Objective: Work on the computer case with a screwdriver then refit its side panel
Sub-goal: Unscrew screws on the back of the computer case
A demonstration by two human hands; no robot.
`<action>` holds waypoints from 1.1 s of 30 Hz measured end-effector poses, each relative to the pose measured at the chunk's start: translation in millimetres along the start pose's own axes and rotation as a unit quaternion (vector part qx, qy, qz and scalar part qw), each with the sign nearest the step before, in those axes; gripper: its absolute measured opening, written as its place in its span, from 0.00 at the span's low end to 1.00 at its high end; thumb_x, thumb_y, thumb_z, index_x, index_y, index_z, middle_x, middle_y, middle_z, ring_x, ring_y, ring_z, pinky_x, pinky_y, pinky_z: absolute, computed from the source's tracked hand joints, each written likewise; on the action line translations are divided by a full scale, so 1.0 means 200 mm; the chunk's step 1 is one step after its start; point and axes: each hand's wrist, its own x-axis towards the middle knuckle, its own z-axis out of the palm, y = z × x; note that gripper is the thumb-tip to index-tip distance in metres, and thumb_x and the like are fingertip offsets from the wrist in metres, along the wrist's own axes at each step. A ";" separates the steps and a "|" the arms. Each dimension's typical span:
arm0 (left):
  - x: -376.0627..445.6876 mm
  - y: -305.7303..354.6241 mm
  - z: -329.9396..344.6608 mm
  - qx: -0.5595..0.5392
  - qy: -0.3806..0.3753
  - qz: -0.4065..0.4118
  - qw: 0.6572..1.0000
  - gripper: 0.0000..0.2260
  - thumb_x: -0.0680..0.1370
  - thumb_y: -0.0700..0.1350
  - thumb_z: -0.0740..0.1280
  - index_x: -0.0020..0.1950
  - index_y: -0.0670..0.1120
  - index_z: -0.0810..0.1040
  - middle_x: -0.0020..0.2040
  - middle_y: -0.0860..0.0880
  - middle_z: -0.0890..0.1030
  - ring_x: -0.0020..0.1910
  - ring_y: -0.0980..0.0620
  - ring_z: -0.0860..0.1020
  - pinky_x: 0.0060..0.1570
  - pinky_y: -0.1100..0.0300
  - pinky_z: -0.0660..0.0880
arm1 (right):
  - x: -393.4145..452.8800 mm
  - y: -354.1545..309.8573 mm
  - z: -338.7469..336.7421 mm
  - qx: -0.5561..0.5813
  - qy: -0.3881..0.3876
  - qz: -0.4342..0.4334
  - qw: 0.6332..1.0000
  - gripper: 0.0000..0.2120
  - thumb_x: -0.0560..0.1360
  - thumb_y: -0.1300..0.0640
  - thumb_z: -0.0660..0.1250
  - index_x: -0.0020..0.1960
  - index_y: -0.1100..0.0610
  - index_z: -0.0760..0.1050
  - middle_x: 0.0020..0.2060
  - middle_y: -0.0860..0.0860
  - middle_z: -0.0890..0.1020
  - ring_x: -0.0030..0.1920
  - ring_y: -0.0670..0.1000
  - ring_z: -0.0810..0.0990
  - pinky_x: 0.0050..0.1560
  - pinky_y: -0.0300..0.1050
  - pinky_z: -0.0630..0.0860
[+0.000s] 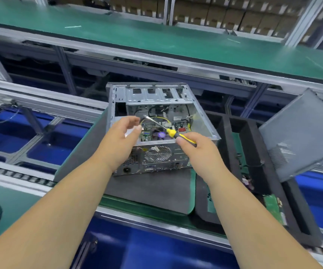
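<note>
An open grey computer case (201,117) lies on its side on a grey mat, its motherboard and yellow cables exposed and its rear fan grille facing me. My right hand (197,150) grips the yellow-and-black handle of a screwdriver (173,132), whose metal shaft slants up and left over the case opening. My left hand (122,137) hovers at the case's left rim, fingers curled near the screwdriver tip; whether they pinch something is unclear. The grey side panel (304,136) leans at the right, apart from the case.
The grey mat (153,189) rests on a green pallet on a conveyor line. Black foam trays (253,133) stand right of the case, with a green circuit board (272,207) beside them. A long green workbench (156,37) runs behind. Blue bins lie below the rails.
</note>
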 end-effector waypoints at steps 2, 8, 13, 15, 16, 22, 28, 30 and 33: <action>0.04 -0.09 -0.10 0.127 -0.006 0.039 0.991 0.13 0.81 0.52 0.61 0.65 0.53 0.74 0.63 0.55 0.76 0.64 0.56 0.72 0.64 0.58 0.67 | 0.05 -0.02 0.10 -0.002 0.028 0.012 1.000 0.07 0.79 0.43 0.64 0.44 0.37 0.79 0.28 0.40 0.72 0.29 0.42 0.69 0.34 0.44 0.65; 0.08 -0.31 -0.23 0.277 -0.138 0.102 0.946 0.20 0.82 0.49 0.61 0.72 0.46 0.69 0.74 0.47 0.66 0.76 0.46 0.57 0.74 0.56 0.50 | 0.13 -0.01 0.31 -0.084 0.075 0.079 0.990 0.13 0.79 0.43 0.62 0.50 0.49 0.80 0.29 0.46 0.71 0.37 0.54 0.72 0.50 0.54 0.72; 0.02 -0.34 -0.21 0.173 -0.137 0.087 0.971 0.19 0.84 0.45 0.57 0.75 0.45 0.67 0.77 0.48 0.59 0.78 0.48 0.46 0.73 0.58 0.44 | 0.15 -0.05 0.36 -0.079 0.096 0.117 0.985 0.14 0.79 0.41 0.62 0.49 0.50 0.79 0.37 0.51 0.77 0.45 0.57 0.74 0.58 0.56 0.69; 0.01 -0.32 -0.19 0.156 -0.127 0.076 0.977 0.19 0.84 0.44 0.56 0.75 0.45 0.67 0.77 0.47 0.59 0.78 0.49 0.46 0.72 0.60 0.43 | 0.16 -0.08 0.38 -0.082 0.104 0.133 0.982 0.16 0.79 0.40 0.62 0.52 0.51 0.80 0.46 0.56 0.80 0.52 0.60 0.77 0.63 0.60 0.70; 0.01 -0.32 -0.19 0.155 -0.128 0.069 0.977 0.19 0.84 0.44 0.56 0.75 0.45 0.67 0.77 0.47 0.59 0.78 0.49 0.46 0.72 0.61 0.42 | 0.16 -0.08 0.38 -0.076 0.109 0.138 0.981 0.16 0.79 0.40 0.62 0.52 0.51 0.79 0.47 0.57 0.80 0.52 0.60 0.76 0.64 0.61 0.70; -0.04 -0.34 -0.20 0.156 -0.127 0.080 0.976 0.18 0.83 0.42 0.56 0.74 0.44 0.69 0.76 0.46 0.62 0.77 0.48 0.50 0.73 0.57 0.45 | 0.07 -0.08 0.40 -0.014 0.130 0.122 0.984 0.17 0.79 0.43 0.63 0.49 0.57 0.79 0.40 0.57 0.78 0.36 0.54 0.71 0.43 0.51 0.70; -0.16 -0.31 -0.23 0.156 -0.138 0.082 0.974 0.18 0.82 0.39 0.57 0.73 0.45 0.70 0.75 0.46 0.64 0.77 0.46 0.53 0.76 0.52 0.48 | -0.13 -0.07 0.39 0.019 0.115 0.117 0.986 0.11 0.80 0.45 0.63 0.46 0.51 0.77 0.42 0.54 0.73 0.43 0.53 0.68 0.40 0.45 0.64; -0.21 -0.29 -0.24 0.159 -0.143 0.083 0.973 0.18 0.82 0.39 0.57 0.73 0.45 0.70 0.75 0.46 0.64 0.77 0.46 0.53 0.76 0.52 0.47 | -0.19 -0.07 0.39 0.019 0.117 0.115 0.986 0.12 0.80 0.45 0.63 0.46 0.51 0.77 0.45 0.56 0.73 0.40 0.54 0.69 0.38 0.45 0.64; -0.30 -0.26 -0.25 0.157 -0.141 0.081 0.974 0.18 0.82 0.38 0.56 0.73 0.45 0.70 0.75 0.46 0.64 0.77 0.47 0.52 0.76 0.54 0.47 | -0.28 -0.08 0.39 0.026 0.122 0.124 0.985 0.12 0.80 0.44 0.63 0.49 0.52 0.78 0.51 0.57 0.76 0.40 0.55 0.72 0.37 0.45 0.66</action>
